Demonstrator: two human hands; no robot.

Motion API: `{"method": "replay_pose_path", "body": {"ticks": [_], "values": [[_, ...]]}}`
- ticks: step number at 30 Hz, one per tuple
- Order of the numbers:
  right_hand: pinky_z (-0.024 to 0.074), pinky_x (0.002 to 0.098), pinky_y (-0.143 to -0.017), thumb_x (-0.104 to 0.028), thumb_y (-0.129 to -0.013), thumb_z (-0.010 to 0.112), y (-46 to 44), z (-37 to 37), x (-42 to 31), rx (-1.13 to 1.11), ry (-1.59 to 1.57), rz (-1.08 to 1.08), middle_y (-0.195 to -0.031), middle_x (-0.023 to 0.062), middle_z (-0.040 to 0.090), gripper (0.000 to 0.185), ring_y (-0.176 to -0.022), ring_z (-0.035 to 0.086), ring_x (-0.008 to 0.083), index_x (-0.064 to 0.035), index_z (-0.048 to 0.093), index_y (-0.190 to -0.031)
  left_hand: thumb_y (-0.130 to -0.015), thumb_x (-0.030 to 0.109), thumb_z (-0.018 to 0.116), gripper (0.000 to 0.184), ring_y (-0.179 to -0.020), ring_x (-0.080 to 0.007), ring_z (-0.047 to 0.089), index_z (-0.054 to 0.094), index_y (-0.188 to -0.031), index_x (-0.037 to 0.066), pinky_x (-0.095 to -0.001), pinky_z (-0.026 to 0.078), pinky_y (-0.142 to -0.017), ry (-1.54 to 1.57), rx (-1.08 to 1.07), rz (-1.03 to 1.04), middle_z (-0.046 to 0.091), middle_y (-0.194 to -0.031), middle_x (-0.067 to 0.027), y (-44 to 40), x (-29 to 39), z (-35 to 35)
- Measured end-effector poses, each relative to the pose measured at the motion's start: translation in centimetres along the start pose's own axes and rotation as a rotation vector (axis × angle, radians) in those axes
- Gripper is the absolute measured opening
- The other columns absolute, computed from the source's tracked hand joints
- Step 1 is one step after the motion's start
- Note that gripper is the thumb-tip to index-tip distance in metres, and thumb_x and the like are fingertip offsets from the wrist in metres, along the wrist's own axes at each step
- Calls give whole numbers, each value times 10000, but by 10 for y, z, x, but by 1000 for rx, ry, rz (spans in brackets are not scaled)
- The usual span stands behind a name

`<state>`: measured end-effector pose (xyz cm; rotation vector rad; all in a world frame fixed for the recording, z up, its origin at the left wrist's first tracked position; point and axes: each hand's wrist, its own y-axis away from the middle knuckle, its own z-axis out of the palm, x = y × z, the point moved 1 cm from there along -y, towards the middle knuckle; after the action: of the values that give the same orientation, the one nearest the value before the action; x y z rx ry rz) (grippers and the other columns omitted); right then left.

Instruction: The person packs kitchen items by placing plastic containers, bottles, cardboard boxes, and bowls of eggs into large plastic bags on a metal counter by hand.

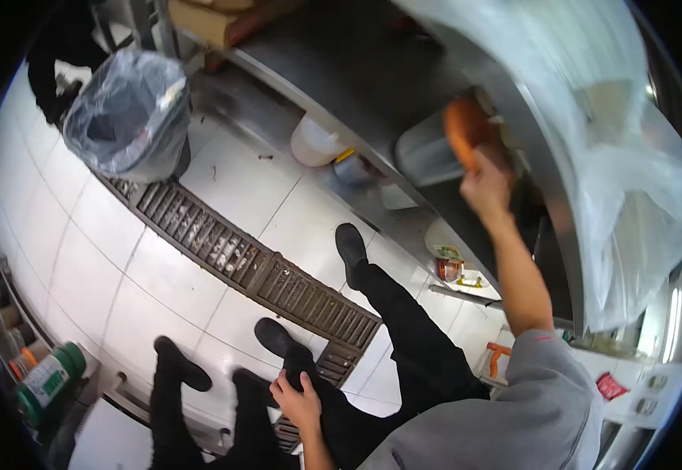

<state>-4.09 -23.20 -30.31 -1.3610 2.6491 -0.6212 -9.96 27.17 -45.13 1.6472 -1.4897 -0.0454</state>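
Observation:
My right hand (488, 186) reaches into the steel shelving, its fingers closed on an orange rounded object (461, 131). Motion blur and the hand hide part of that object, so I cannot make out its exact kind. Just beside it on the shelf is a grey, see-through container (425, 150). Lower down, my left hand (298, 401) lies on the black trouser leg near my knee, its fingers spread and holding nothing.
A bin with a clear liner (129, 117) stands beside the floor drain grate (239, 262). A white tub (315, 142) and jars (449, 270) sit on the low shelf. Clear plastic sheeting (623, 196) hangs at right. Another person's black-clad legs (170, 407) are close by, left of me.

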Motion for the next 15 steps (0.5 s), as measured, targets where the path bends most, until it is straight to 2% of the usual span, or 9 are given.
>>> {"method": "replay_pose_path", "body": {"ticks": [1, 2, 3, 6, 8, 10, 11, 14, 15], "values": [[463, 489, -715, -10, -652, 621, 8, -26, -29, 21, -171, -150, -769, 160, 587, 139, -746, 580, 405, -60, 607, -781, -908, 330, 655, 515, -1136, -438, 521, 529, -1295, 14, -494, 449, -949, -47, -7, -33, 511, -1223, -245, -2, 4, -5], [439, 467, -646, -16, -565, 620, 23, -49, -45, 28, -115, -302, -715, 105, 566, 174, -705, 578, 352, -98, 590, -716, -909, 331, 655, 520, -1128, -437, 529, 527, -1294, 5, -491, 449, -950, -79, 5, -14, 512, -1223, -250, -5, -5, -4], [401, 434, -599, -19, -517, 609, 37, -77, -62, 74, -190, -341, -673, 79, 542, 200, -660, 561, 317, -127, 564, -679, -906, 326, 658, 522, -1117, -443, 532, 526, -1292, 1, -491, 449, -950, -75, 14, 15, 513, -1215, -256, -9, -7, -7], [382, 408, -630, -19, -502, 602, 82, -163, -86, -13, -364, -295, -682, 43, 433, 220, -699, 514, 271, -125, 482, -653, -931, 303, 643, 512, -1102, -430, 549, 517, -1293, -37, -478, 463, -941, -146, -9, 169, 528, -1191, -263, -27, 2, -24], [417, 412, -705, -30, -520, 612, 101, -238, -83, -154, -432, -245, -761, 30, 486, 246, -767, 533, 269, -130, 506, -718, -962, 279, 620, 514, -1114, -397, 563, 492, -1315, -71, -460, 475, -940, 102, 104, 219, 540, -1217, -260, -47, 32, -52], [400, 411, -678, -5, -500, 601, 109, -316, -64, -107, -469, -168, -735, 46, 468, 257, -754, 519, 290, -116, 477, -697, -1007, 253, 577, 489, -1194, -340, 555, 472, -1338, -92, -425, 460, -1011, 378, 175, 448, 519, -1332, -262, -46, 131, -86], [387, 416, -663, 7, -497, 588, 110, -351, -40, -79, -478, -125, -725, 57, 459, 257, -746, 508, 304, -107, 465, -691, -1023, 240, 556, 460, -1208, -313, 548, 478, -1327, -96, -407, 451, -1029, 588, 86, 574, 510, -1349, -250, -27, 206, -106], [357, 431, -632, 41, -493, 548, 121, -433, 32, 116, -419, 66, -700, 84, 435, 243, -726, 476, 334, -77, 440, -676, -1008, 147, 578, 352, -1084, -266, 563, 531, -1288, -61, -370, 458, -960, 527, 131, 1126, 543, -1199, -172, 76, 392, -154], [355, 436, -634, 46, -500, 537, 124, -454, 53, 161, -334, 92, -709, 89, 439, 242, -724, 472, 337, -72, 438, -687, -974, 94, 620, 351, -1074, -266, 562, 537, -1280, -56, -370, 453, -945, 514, 152, 1409, 546, -1193, -169, 104, 440, -162]]}}
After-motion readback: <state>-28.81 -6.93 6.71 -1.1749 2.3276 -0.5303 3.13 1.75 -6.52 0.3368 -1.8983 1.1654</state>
